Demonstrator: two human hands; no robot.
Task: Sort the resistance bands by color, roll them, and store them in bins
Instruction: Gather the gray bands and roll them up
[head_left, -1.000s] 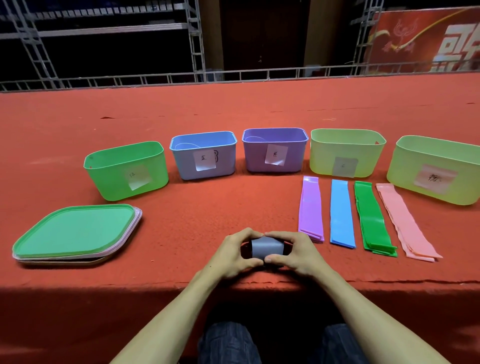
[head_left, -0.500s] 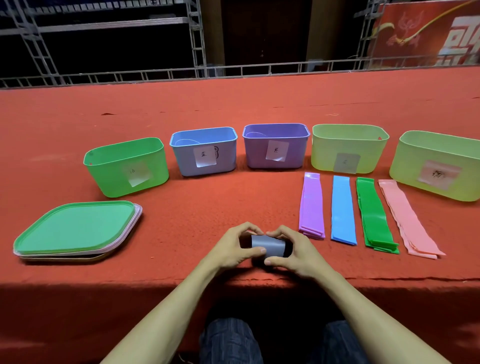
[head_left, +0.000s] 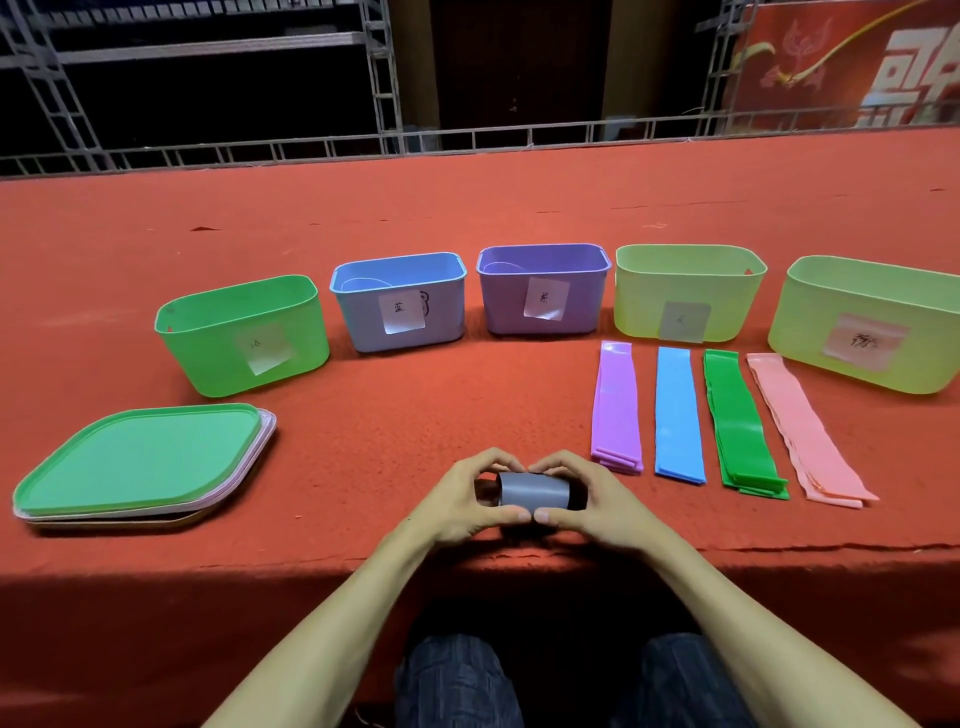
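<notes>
A grey band roll (head_left: 535, 491) is held low at the near edge of the desk (head_left: 415, 218), btwn both hands. The left hand (head_left: 457, 501) is curled round the roll's left end and the right hand (head_left: 602, 501) round its right end. Each grip is closed on the roll, w/ thumbs met tip to tip on the near side and index fingers arched over the top. Both forearms are angled inward, wrists low near the cloth. Whether the roll touches the desk cannot be told.

To the right, four flat stacks are laid side by side: purple bands (head_left: 615, 410), blue bands (head_left: 678, 415), green bands (head_left: 743, 426), pink bands (head_left: 805, 431).

Behind, labelled bins are set in a row: green bin (head_left: 244, 332), blue bin (head_left: 400, 304), purple bin (head_left: 543, 288), yellow-green bin (head_left: 688, 288), far-right yellow-green bin (head_left: 872, 322).

A lid stack (head_left: 140, 462) is seen at far left.
</notes>
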